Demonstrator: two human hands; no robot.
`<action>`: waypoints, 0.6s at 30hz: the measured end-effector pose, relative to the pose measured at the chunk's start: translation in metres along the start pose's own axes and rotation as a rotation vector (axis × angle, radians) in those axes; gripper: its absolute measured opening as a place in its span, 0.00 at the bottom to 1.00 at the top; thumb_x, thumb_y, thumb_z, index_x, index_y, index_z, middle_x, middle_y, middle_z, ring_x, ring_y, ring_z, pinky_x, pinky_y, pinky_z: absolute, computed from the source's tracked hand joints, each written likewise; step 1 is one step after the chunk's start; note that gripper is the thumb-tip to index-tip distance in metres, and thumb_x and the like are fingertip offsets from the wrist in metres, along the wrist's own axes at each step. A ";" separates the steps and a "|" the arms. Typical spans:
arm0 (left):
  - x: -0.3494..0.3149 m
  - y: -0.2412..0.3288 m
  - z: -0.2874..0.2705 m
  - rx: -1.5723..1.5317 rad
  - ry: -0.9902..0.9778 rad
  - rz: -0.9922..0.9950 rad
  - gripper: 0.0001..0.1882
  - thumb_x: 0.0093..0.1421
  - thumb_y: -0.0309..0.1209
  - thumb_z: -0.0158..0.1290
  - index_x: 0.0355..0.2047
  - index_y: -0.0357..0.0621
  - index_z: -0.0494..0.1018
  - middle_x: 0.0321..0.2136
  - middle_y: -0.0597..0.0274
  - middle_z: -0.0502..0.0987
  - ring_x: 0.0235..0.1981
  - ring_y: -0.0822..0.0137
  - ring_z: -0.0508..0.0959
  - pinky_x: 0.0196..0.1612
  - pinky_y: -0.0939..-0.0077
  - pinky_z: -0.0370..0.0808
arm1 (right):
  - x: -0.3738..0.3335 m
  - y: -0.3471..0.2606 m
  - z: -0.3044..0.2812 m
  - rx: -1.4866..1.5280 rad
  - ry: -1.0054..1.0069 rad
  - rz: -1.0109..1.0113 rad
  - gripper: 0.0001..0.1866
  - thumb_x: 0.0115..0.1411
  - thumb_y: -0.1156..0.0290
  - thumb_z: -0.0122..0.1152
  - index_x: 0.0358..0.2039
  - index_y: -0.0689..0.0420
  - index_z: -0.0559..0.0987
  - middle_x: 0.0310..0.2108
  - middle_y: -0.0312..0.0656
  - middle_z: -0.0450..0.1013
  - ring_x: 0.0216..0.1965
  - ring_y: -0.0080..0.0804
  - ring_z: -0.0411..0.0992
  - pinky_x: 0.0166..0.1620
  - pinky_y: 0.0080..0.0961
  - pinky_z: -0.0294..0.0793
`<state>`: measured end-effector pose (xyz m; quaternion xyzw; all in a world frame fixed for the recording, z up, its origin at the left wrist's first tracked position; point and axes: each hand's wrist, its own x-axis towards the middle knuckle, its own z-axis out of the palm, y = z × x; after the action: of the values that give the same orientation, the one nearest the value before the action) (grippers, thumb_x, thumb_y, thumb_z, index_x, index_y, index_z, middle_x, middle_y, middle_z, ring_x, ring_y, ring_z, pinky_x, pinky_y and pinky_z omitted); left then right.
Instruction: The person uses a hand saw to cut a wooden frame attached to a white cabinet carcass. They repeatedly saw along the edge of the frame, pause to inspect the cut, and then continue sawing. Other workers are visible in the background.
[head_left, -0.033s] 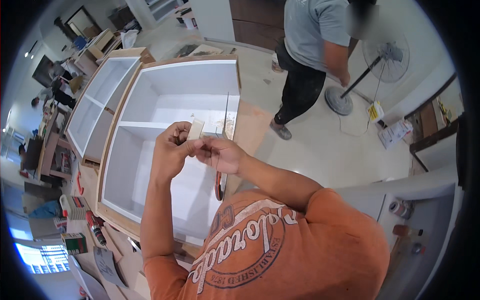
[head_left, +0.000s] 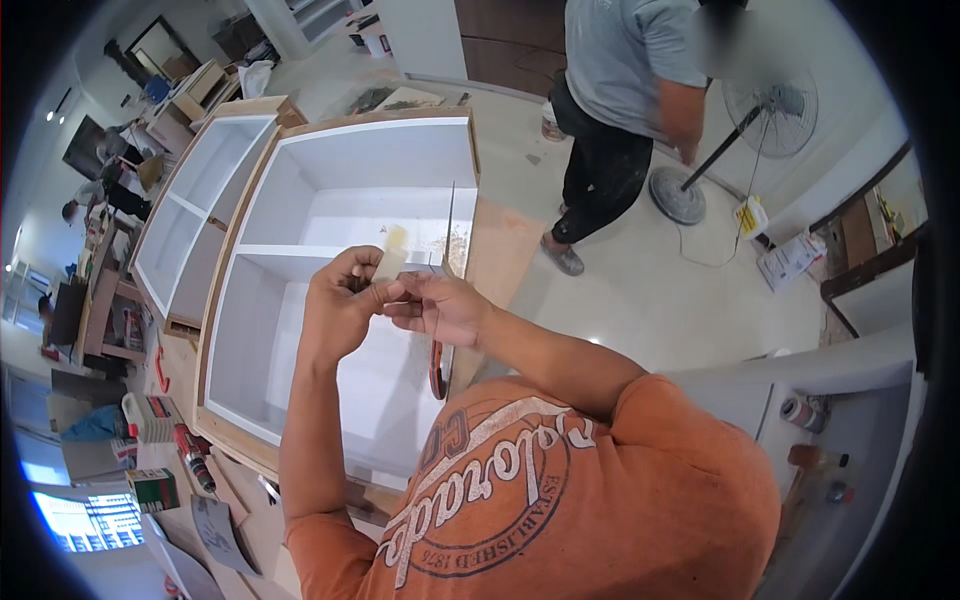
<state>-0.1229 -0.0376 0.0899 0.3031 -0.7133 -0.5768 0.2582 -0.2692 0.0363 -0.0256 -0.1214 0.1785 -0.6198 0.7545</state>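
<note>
In front of me, above a white-painted wooden cabinet frame [head_left: 300,249], my two hands nearly meet. My left hand [head_left: 343,305] is closed on a small pale rectangular piece [head_left: 391,256], which sticks up past the fingers. My right hand [head_left: 445,308] touches or almost touches the left fingertips, its thumb and fingers pinched together; what lies between them is too small to tell. Beside the right hand a long thin dark blade [head_left: 451,215] runs up along the cabinet's edge. A red and black handle [head_left: 437,372] shows below that hand; whether it joins the blade is hidden.
A second white cabinet frame [head_left: 190,215] lies to the left. On the bench are a red cordless drill [head_left: 195,458], a white jug [head_left: 148,415] and a green box [head_left: 152,489]. A person in grey [head_left: 625,80] stands beyond, near a standing fan [head_left: 680,195].
The pale piece has tilted and now turns a different side toward me. Both hands stay almost in place. The person in grey has shifted slightly.
</note>
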 end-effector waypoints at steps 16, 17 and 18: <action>0.064 -0.024 0.041 1.166 -0.122 -0.016 0.09 0.62 0.33 0.57 0.38 0.42 0.81 0.33 0.48 0.83 0.37 0.46 0.82 0.40 0.53 0.76 | 0.009 -0.031 -0.047 -1.462 0.443 -0.559 0.21 0.55 0.64 0.72 0.45 0.61 0.79 0.37 0.47 0.77 0.39 0.45 0.77 0.45 0.37 0.76; 0.065 -0.024 0.042 1.192 -0.125 -0.026 0.09 0.62 0.33 0.57 0.37 0.42 0.81 0.32 0.48 0.83 0.37 0.46 0.82 0.40 0.53 0.77 | 0.009 -0.031 -0.049 -1.473 0.437 -0.584 0.21 0.54 0.64 0.73 0.44 0.61 0.79 0.36 0.47 0.77 0.38 0.45 0.77 0.44 0.38 0.76; 0.066 -0.024 0.043 1.217 -0.127 -0.038 0.09 0.62 0.33 0.57 0.37 0.42 0.81 0.32 0.48 0.83 0.37 0.46 0.82 0.40 0.53 0.77 | 0.011 -0.031 -0.052 -1.483 0.430 -0.608 0.20 0.54 0.64 0.73 0.43 0.61 0.79 0.36 0.48 0.77 0.37 0.46 0.77 0.43 0.38 0.76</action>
<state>-0.1959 -0.0605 0.0591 0.3737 -0.9233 -0.0874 -0.0147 -0.3166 0.0216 -0.0615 -0.5090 0.6406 -0.5279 0.2277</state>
